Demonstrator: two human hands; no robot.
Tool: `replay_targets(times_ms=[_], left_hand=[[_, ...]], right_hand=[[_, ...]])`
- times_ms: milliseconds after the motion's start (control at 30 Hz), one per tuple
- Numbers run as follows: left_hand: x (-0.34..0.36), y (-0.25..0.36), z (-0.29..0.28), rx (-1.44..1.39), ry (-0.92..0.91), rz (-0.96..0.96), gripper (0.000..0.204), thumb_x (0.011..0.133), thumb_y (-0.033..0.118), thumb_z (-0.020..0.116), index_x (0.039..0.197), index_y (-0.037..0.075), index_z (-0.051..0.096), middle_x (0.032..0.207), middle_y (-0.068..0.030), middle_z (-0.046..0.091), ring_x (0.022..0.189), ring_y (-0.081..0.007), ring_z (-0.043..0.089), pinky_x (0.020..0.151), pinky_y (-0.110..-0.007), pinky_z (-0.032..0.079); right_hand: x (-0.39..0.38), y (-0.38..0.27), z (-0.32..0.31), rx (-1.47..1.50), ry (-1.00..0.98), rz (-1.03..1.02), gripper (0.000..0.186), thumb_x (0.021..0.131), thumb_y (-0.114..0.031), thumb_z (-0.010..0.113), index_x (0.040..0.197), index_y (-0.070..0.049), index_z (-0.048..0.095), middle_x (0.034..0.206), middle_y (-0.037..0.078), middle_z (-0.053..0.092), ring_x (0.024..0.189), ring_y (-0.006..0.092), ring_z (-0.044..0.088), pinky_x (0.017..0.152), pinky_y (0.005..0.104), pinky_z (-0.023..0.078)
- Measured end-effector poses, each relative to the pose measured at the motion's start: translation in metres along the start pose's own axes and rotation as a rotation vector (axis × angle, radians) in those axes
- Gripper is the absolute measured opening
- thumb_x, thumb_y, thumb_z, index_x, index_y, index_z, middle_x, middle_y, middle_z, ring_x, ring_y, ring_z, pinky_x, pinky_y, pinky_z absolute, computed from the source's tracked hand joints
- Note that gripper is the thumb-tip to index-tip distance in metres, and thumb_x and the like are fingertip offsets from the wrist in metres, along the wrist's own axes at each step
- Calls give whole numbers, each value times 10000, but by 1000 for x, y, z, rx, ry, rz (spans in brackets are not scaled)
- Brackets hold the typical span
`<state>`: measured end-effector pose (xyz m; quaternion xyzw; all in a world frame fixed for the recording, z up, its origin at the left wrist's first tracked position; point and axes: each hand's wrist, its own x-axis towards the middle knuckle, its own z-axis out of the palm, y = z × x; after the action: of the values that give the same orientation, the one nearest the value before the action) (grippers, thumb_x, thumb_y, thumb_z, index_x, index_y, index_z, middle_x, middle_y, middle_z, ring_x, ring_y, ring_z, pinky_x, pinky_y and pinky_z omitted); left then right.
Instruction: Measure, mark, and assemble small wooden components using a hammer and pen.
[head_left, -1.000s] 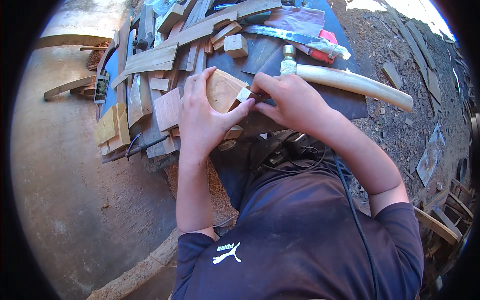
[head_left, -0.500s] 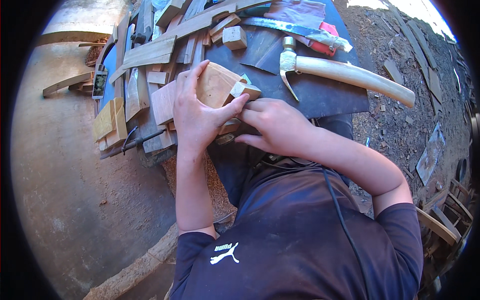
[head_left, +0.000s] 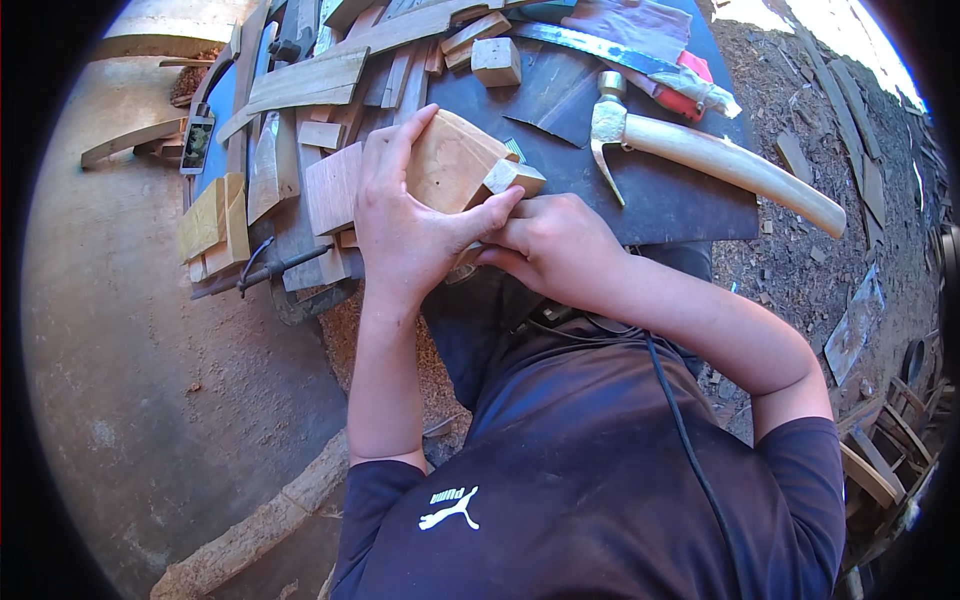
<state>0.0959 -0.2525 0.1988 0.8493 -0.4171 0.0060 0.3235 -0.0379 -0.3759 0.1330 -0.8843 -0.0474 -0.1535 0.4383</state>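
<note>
My left hand point(head_left: 405, 215) is wrapped round a smooth wooden block point(head_left: 450, 165), its fingers along the far left side. Its thumb presses a small pale wood piece point(head_left: 515, 178) against the block's right edge. Close beside that thumb is my right hand point(head_left: 560, 240), with fingers curled and thumb drawn in beneath them. What its fingertips pinch, if anything, is hidden under the block and my left hand. A claw hammer point(head_left: 720, 145) with a pale wooden handle lies on the dark worktop point(head_left: 680, 215), to the right of the block.
Wooden offcuts point(head_left: 310, 85) are heaped at the back left. A small wood cube point(head_left: 496, 62) and a saw blade point(head_left: 600, 48) lie behind the block. A clamp bar point(head_left: 290, 265) juts out at the left edge. A phone point(head_left: 198, 140) rests at the far left.
My right thumb has moved up and in toward its curled fingers. My left hand keeps its hold on the block. The whole view has shifted slightly.
</note>
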Motion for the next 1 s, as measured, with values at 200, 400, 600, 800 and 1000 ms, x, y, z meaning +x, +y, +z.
replay_targets(times_ms=[200,400,600,800,1000], left_hand=[[0,-1,-1,10,17,41,901,585,422,978,1310,0,646,1148,-140,638,1086,-304,646,964,-417,534],[-2,5,-4,-27,10,-28,873,596,322,975,1347,13,652,1197,-116,631,1134,-257,621,1023,-389,502],[-1,2,-1,52,-20,-28,940,581,493,957,1327,8,654,1181,-125,640,1090,-290,663,941,-413,552],[4,3,0,75,-20,-57,959,583,526,949,1333,6,654,1174,-121,634,1077,-287,670,921,-418,560],[3,3,1,74,-26,-36,967,587,550,942,1333,7,652,1161,-121,624,1073,-290,664,917,-419,556]], right_hand=[[0,-1,0,45,50,0,176,882,-196,792,992,-67,746,889,144,723,795,368,719,705,470,580],[3,-11,-2,30,63,2,263,858,-244,823,971,-27,730,856,167,706,759,379,710,701,469,582],[2,-18,14,-64,103,2,358,820,-261,848,997,14,701,807,182,690,746,374,707,694,471,582],[3,-23,16,75,190,62,314,809,-195,848,984,5,683,795,184,684,708,361,703,648,451,583],[-2,-22,23,134,239,66,292,811,-180,853,967,3,689,808,179,690,706,342,711,640,438,583]])
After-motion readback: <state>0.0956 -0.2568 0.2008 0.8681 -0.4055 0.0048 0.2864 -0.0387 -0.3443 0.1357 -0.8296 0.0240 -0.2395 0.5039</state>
